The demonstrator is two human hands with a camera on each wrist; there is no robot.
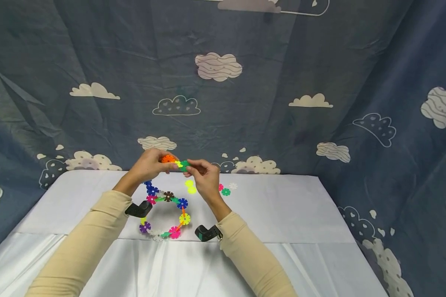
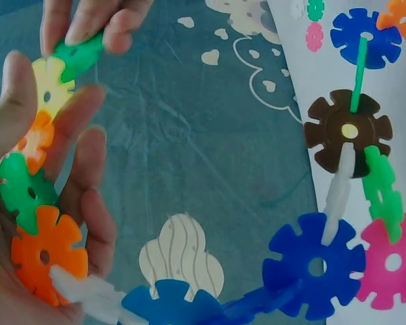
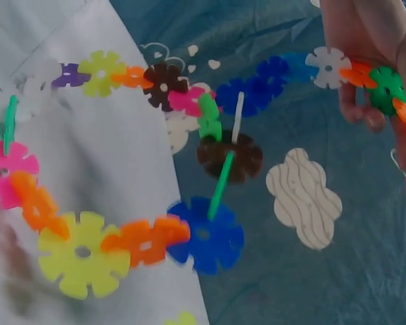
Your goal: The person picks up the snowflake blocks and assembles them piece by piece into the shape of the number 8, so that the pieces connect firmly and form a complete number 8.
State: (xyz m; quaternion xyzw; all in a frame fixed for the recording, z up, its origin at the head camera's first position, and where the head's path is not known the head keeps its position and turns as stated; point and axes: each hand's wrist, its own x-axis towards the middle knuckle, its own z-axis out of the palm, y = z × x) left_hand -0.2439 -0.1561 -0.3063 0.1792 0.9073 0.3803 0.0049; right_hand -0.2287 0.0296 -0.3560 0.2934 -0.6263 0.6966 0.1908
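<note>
My left hand holds the end of a chain of notched plastic snowflake discs, its thumb and index finger around a yellow disc and a small orange one. Below these, a green disc and a larger orange disc lie against the palm. My right hand pinches a green disc, which touches the yellow one at its edge; whether their slots interlock I cannot tell. From the left hand the chain runs down through blue discs to a closed ring of linked discs with a yellow disc.
Two loose yellow discs lie on the white table between the forearms. Beyond the right wrist are a green disc and a white one, beside a partly hidden pink one. A dark cloud-patterned curtain hangs behind the table.
</note>
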